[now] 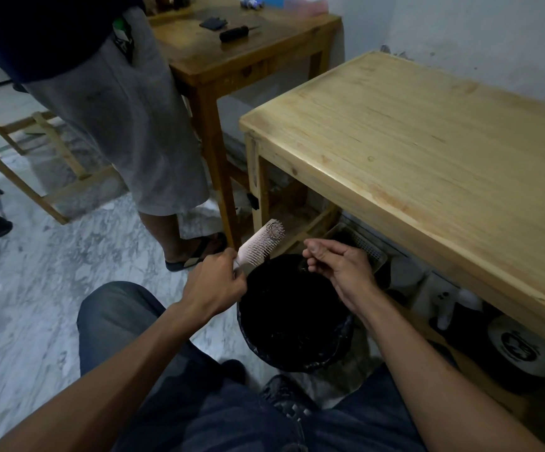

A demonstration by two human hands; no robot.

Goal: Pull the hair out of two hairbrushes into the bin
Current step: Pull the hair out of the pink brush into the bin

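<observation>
My left hand (215, 278) grips the handle of a pale pink hairbrush (261, 243), holding it tilted up over the left rim of the black bin (339, 334). A tangle of dark hair (272, 230) clings to the bristles near the brush tip. My right hand (339, 265) hovers above the bin's far side with thumb and fingers pinched together; thin dark strands seem to hang from them, hard to tell against the black liner. The bin stands on the floor between my knees and the table.
A light wooden table (427, 151) stands to the right, with a plastic basket (362, 246) and containers beneath it. A darker table (245, 53) behind carries a black brush (235, 33). Another person in grey shorts (124, 125) stands at left on the marble floor.
</observation>
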